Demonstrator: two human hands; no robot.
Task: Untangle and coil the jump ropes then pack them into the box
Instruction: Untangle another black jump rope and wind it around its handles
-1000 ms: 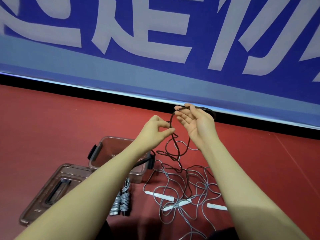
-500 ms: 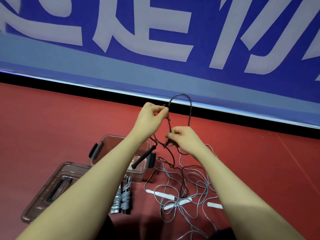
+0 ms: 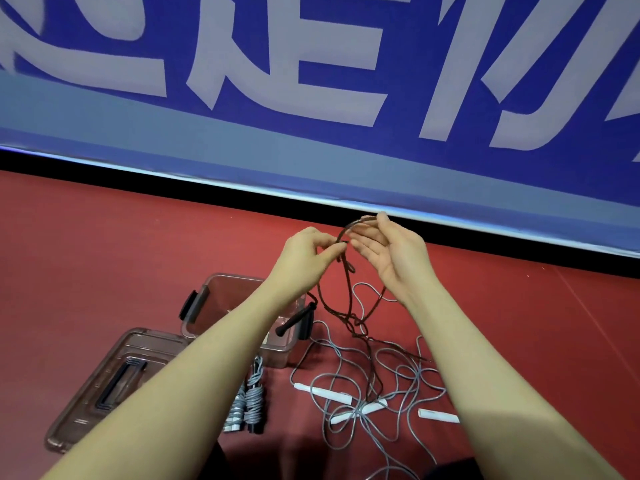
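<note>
My left hand (image 3: 309, 252) pinches the dark jump rope (image 3: 347, 299) at chest height above the red floor. My right hand (image 3: 393, 252) is palm-up with straight fingers, and a loop of the dark rope runs over its fingertips. The rope's black handle (image 3: 296, 318) dangles below my left wrist, over the clear plastic box (image 3: 221, 299). The rest of the dark rope drops into a tangle of grey ropes (image 3: 374, 393) with white handles (image 3: 323, 393) on the floor.
The box's clear lid (image 3: 104, 386) lies flat to the left of the box. A coiled grey rope bundle (image 3: 247, 401) lies in front of the box. A blue banner wall (image 3: 311, 98) with white characters stands behind.
My right hand rose from below the left and opened, carrying the loop on its fingers. My left hand dropped slightly and keeps its pinch. The black handle still hangs.
</note>
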